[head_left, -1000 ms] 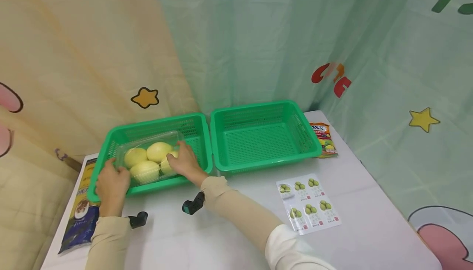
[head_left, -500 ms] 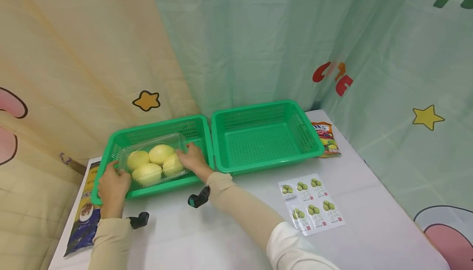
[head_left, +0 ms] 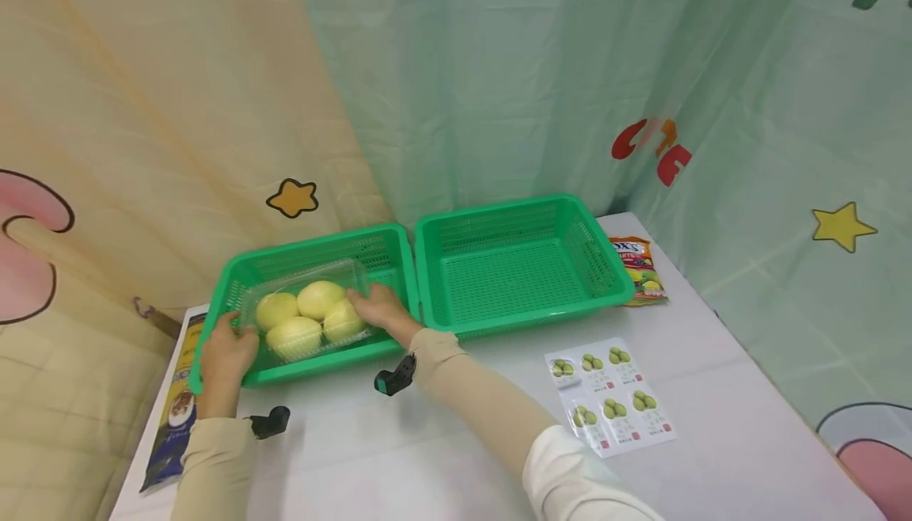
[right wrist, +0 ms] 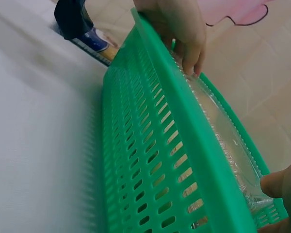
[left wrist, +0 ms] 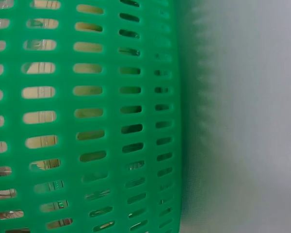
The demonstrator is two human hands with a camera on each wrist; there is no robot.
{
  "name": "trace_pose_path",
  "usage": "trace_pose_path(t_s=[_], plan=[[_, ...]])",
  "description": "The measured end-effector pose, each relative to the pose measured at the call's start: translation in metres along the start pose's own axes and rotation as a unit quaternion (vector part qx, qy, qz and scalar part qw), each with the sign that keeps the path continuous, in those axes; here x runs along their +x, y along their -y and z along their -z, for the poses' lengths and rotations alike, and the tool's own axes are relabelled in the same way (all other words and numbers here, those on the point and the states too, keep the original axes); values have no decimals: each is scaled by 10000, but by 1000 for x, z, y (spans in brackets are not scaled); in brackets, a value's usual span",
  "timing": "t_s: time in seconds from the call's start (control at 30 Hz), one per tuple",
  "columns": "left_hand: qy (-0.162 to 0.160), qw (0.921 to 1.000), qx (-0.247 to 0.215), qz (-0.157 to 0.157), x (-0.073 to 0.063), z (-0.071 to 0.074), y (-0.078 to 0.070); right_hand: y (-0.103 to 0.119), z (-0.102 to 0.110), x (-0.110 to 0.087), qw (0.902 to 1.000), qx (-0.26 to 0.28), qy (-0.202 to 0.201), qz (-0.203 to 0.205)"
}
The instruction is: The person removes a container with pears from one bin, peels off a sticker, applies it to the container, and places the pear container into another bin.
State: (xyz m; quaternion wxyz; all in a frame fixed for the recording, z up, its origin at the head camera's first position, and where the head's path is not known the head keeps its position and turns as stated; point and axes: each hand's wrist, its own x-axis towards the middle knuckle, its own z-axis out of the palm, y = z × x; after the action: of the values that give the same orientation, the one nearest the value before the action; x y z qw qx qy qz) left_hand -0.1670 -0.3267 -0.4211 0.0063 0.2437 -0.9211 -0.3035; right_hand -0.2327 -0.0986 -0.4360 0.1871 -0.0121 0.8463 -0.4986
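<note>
A clear plastic box (head_left: 338,270) of several pale yellow round fruits (head_left: 294,336) sits inside the left green basket (head_left: 324,236). My left hand (head_left: 226,353) reaches over the basket's left rim and grips the box's left end. At the other end, my right hand (head_left: 385,311) holds the box, thumb on its upper edge. The right wrist view shows the box's ridged rim (right wrist: 222,138) just above the basket wall, between both hands. Only the basket's slotted side (left wrist: 106,116) and the white tabletop fill the left wrist view; the left hand is hidden there.
A second green basket (head_left: 509,275) stands right beside the first. A sheet of fruit stickers (head_left: 609,398) lies front right on the white table (head_left: 356,458). Snack bags flank the baskets: a blue and yellow one (head_left: 174,414) left, a red one (head_left: 641,271) right. A printed curtain hangs behind.
My right hand has drawn back rightward, its thumb going from over the fruit to the box's right end. The box stays in the left basket. The head view has turned slightly left.
</note>
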Motion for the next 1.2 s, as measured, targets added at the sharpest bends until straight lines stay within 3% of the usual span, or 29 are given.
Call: trace_pose_path(t_s=[0.33,0.6,0.93,1.2], plan=[[250,9996,-125,82,8,0,0,-1,-3,5,9995,268,-161,15],[313,9995,30,7,10,1,-1,0,-3,8,9994,164,-307,-46],[862,9960,219,104,10,6,-4,-1,-2,7,9994,210,-231,-113],[915,9954,249,143,10,4,-4,-1,-1,5,9992,304,-181,-176]])
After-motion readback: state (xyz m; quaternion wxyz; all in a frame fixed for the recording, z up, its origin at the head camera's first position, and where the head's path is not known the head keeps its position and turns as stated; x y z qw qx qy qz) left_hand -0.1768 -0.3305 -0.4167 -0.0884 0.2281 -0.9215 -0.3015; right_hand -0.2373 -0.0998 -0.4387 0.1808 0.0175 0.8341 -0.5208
